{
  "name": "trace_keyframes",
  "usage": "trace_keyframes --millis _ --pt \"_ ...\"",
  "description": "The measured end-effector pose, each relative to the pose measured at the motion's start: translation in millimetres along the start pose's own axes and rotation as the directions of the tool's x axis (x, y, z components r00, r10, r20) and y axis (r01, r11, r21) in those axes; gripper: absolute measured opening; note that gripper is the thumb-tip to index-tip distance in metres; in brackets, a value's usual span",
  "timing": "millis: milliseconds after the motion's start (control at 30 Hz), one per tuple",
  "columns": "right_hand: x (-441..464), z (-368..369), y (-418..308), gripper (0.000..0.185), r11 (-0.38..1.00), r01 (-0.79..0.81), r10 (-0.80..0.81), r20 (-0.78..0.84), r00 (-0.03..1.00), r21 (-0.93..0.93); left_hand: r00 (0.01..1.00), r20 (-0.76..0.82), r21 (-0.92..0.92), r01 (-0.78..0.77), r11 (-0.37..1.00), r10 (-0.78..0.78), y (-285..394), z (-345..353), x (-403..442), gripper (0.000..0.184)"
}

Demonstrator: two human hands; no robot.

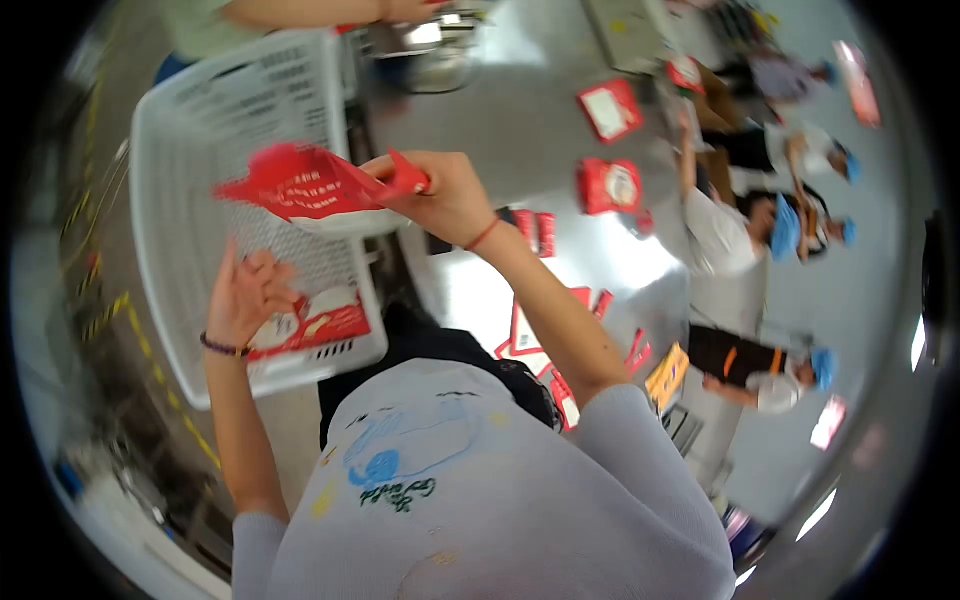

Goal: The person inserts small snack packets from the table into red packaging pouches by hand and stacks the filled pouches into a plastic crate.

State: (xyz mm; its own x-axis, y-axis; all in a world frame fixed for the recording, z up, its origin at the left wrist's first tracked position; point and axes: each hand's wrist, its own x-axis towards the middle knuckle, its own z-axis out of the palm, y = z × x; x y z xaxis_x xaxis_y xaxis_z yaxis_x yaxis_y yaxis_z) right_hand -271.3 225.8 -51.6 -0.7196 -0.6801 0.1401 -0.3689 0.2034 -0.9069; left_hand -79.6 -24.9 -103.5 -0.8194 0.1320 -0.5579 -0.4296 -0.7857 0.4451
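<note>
My right hand (440,195) grips a red and white printed pouch (315,187) by one end. The pouch hangs tilted over a white plastic basket (150,230), its far end blurred. My left hand (250,290) is inside the basket area with fingers apart and nothing in them. Just beside it, at the basket's near end, lies another red and white pouch (345,318); whether the hand touches it I cannot tell.
On the metal table (470,120) lie red bags (608,187), small red sachets (546,235) and red-and-white packs (525,335). A co-worker's arm (300,12) reaches in at the top. Several people in blue caps (785,228) stand across the table.
</note>
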Motion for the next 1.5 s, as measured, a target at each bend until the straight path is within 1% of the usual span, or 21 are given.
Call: trace_keyframes --millis 33,67,100,133,167,200,233,300,367,400,567,633,700,867,1033,1233,1333,1367,1400,1433,1500 --pt "-3.1 -9.2 11.4 0.022 0.984 -0.168 0.163 -0.080 0.983 -0.054 0.990 -0.137 0.097 0.057 0.994 -0.043 -16.0 -38.7 24.0 0.067" --pt "-4.2 -20.4 12.2 0.022 0.983 -0.181 0.173 -0.186 0.967 -0.031 0.965 -0.248 0.177 0.130 0.976 -0.084 -38.2 -70.5 42.4 0.056" --pt "-3.9 -31.5 12.6 0.023 0.983 -0.184 0.175 -0.281 0.944 -0.008 0.947 -0.295 0.431 0.251 0.866 -0.128 -86.4 -197.1 80.7 0.053" --pt "-0.7 -41.6 15.4 0.023 0.980 -0.196 0.173 -0.325 0.930 -0.039 0.973 -0.231 0.884 0.215 0.415 -0.010 -121.3 -245.8 86.0 0.047" --pt "2.1 -50.7 19.4 0.020 0.959 -0.275 0.226 -0.401 0.888 -0.070 0.950 -0.310 0.950 0.310 0.015 -0.024 -136.5 -252.7 87.4 0.042" --pt "5.1 -57.1 25.4 0.018 0.931 -0.355 0.275 -0.471 0.838 -0.089 0.922 -0.387 0.855 0.343 -0.388 -0.037 -151.3 -258.2 88.4 0.039" --pt "10.8 -63.6 35.1 0.018 0.923 -0.370 0.272 -0.503 0.821 -0.104 0.931 -0.336 0.822 0.215 -0.528 -0.143 -175.0 -290.8 95.1 0.046" --pt "25.3 -74.9 56.2 0.020 0.915 -0.364 0.176 -0.638 0.750 -0.174 0.924 -0.277 0.763 0.046 -0.644 -0.263 -186.1 -292.6 115.1 0.055" --pt "42.3 -80.8 67.8 0.019 0.919 -0.360 0.155 -0.693 0.704 -0.161 0.828 -0.551 0.798 0.487 -0.355 -0.104 -165.7 -225.7 98.0 0.063" --pt "50.8 -82.6 76.7 0.020 0.919 -0.363 0.151 -0.714 0.684 -0.153 0.797 -0.599 0.772 0.550 -0.319 -0.076 -168.2 -222.7 96.4 0.063" --pt "87.2 -77.1 100.0 0.025 0.902 -0.389 0.123 -0.755 0.644 -0.185 0.760 -0.639 0.737 0.563 -0.374 -0.118 -183.6 -234.7 84.8 0.066" --pt "99.0 -73.8 102.4 0.027 0.883 -0.429 0.182 -0.706 0.684 -0.188 0.749 -0.649 0.730 0.563 -0.387 -0.135 -182.7 -237.0 82.8 0.067" --pt "106.4 -68.9 102.8 0.028 0.904 -0.396 0.171 -0.713 0.680 -0.160 0.743 -0.654 0.726 0.562 -0.397 -0.143 -181.6 -237.2 79.7 0.068" --pt "122.3 -64.5 95.8 0.019 0.901 -0.410 0.214 -0.676 0.705 -0.142 0.738 -0.655 0.722 0.550 -0.420 -0.161 -182.8 -237.6 76.7 0.071" --pt "131.4 -60.9 101.4 0.018 0.922 -0.378 0.228 -0.675 0.701 -0.081 0.748 -0.631 0.743 0.508 -0.435 -0.203 -190.6 -223.5 76.9 0.074" --pt "130.4 -62.2 97.9 0.018 0.919 -0.386 0.220 -0.704 0.675 -0.084 0.759 -0.582 0.784 0.429 -0.448 -0.291 -200.3 -196.4 80.3 0.077" --pt "132.2 -63.6 100.3 0.019 0.934 -0.351 0.208 -0.708 0.675 -0.060 0.824 -0.501 0.827 0.366 -0.426 -0.263 -199.3 -188.6 74.6 0.079" --pt "133.5 -64.5 99.4 0.019 0.936 -0.347 0.207 -0.707 0.676 -0.057 0.898 -0.426 0.844 0.349 -0.408 -0.114 -197.7 -186.2 72.7 0.070" --pt "133.0 -66.3 99.0 0.019 0.943 -0.328 0.206 -0.683 0.701 -0.052 0.943 -0.319 0.903 0.272 -0.334 -0.095 -192.8 -185.1 70.9 0.044" --pt "133.5 -67.8 98.3 0.020 0.950 -0.309 0.204 -0.658 0.725 -0.045 0.943 -0.321 0.901 0.275 -0.335 -0.092 -189.8 -187.4 74.7 0.044" --pt "142.4 -68.6 103.3 0.021 0.955 -0.297 0.217 -0.667 0.713 -0.007 0.955 -0.297 0.846 0.272 -0.458 0.018 -185.5 -192.5 77.6 0.032"
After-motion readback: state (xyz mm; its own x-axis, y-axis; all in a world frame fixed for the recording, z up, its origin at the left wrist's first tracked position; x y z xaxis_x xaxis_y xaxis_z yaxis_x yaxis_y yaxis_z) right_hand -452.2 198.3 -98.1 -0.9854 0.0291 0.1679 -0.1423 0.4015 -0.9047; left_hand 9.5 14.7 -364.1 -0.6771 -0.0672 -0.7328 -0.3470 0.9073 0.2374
